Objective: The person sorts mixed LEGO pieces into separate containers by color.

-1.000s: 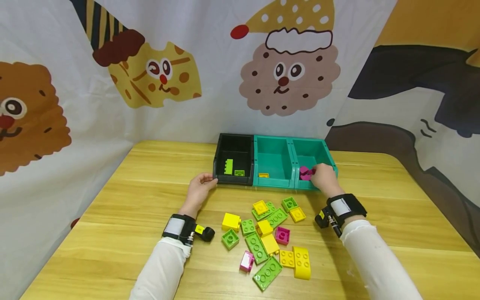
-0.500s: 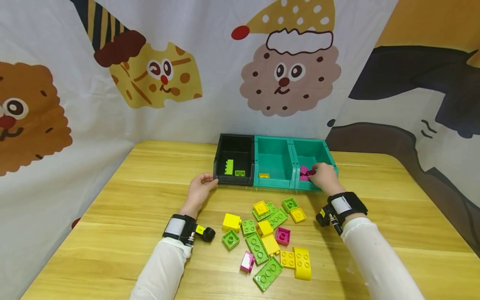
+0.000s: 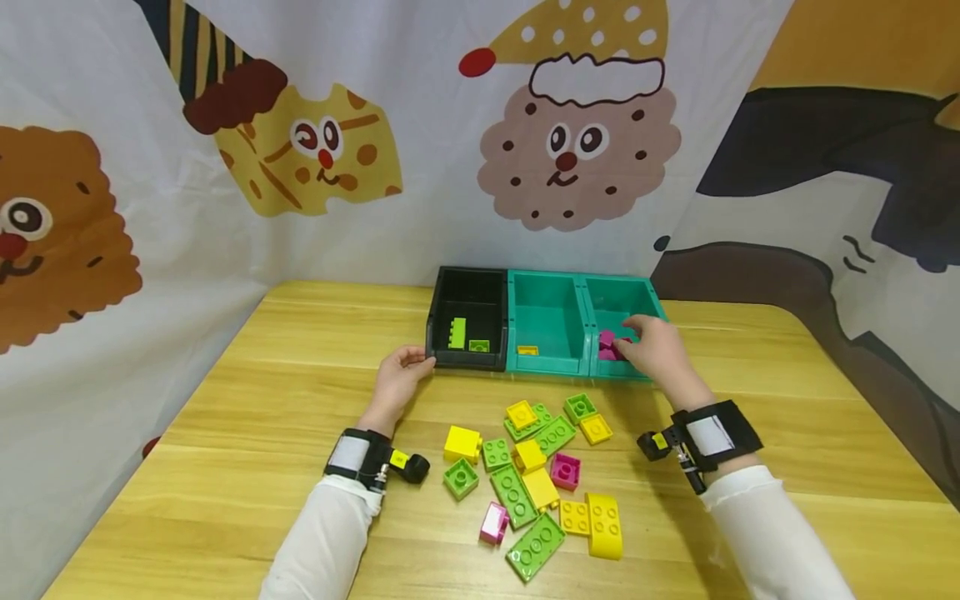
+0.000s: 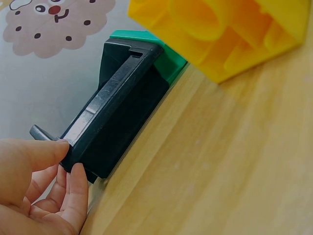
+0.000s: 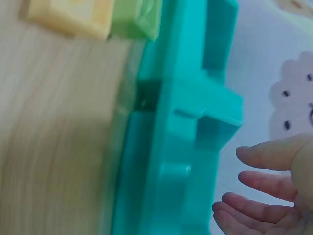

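My left hand (image 3: 397, 383) holds the front left corner of a black bin (image 3: 471, 293). In the left wrist view its thumb (image 4: 51, 149) lies on the rim and the fingers sit against the outside. My right hand (image 3: 662, 354) hovers over the right teal bin (image 3: 618, 292), holding nothing. The right wrist view shows its fingers (image 5: 259, 208) loosely spread beside the bin wall. Several magenta toy bricks (image 3: 607, 340) lie in that bin, partly hidden by the hand. Green bricks (image 3: 457, 333) lie in the black bin, and a yellow brick (image 3: 528, 351) in the middle teal bin (image 3: 547, 312).
Several loose bricks lie on the wooden table (image 3: 285, 417) before the bins: green plates (image 3: 536, 547), yellow blocks (image 3: 462, 443), a magenta brick (image 3: 565, 472) and another magenta brick (image 3: 494, 523) with a white face. Behind the bins hangs a printed cloth (image 3: 435, 167).
My right hand has let go of a magenta brick in the right teal bin; its fingers have parted and the wrist has shifted right. The left hand stays on the black bin.
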`<state>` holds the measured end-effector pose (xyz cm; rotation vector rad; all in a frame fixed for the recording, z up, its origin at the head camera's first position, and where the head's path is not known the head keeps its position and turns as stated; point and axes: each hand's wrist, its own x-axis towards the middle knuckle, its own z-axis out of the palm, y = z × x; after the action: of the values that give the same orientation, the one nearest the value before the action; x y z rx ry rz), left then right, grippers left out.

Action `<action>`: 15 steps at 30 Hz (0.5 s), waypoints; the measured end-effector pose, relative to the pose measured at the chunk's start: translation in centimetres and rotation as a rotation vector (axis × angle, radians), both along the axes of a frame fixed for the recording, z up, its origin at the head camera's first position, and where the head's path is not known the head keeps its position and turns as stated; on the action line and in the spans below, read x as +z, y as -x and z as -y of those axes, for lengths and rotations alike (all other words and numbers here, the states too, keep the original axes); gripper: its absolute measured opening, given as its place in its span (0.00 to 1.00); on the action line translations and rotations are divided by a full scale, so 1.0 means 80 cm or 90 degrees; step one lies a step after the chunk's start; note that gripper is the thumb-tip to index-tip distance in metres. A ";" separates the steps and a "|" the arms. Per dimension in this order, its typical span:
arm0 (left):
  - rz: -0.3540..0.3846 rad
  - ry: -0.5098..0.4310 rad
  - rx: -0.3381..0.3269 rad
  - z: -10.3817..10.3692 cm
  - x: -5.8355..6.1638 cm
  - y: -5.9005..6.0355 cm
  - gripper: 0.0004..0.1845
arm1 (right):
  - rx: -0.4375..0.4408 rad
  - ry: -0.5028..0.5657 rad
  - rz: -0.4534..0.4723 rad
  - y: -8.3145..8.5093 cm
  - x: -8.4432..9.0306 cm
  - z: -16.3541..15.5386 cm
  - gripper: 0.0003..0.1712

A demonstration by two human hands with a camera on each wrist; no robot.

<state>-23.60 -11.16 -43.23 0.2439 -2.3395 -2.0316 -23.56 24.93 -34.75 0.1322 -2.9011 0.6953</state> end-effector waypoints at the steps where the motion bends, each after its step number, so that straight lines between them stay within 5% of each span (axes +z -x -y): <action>1: 0.001 0.000 0.000 0.000 0.000 0.000 0.15 | 0.006 0.004 -0.010 -0.004 0.002 0.002 0.22; 15: -0.003 -0.008 0.005 0.000 -0.002 0.000 0.15 | 0.084 0.092 -0.095 -0.069 0.016 0.029 0.15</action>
<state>-23.61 -11.15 -43.36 0.2480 -2.3207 -2.0423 -18.03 22.61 -33.47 0.3444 -2.7073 0.8744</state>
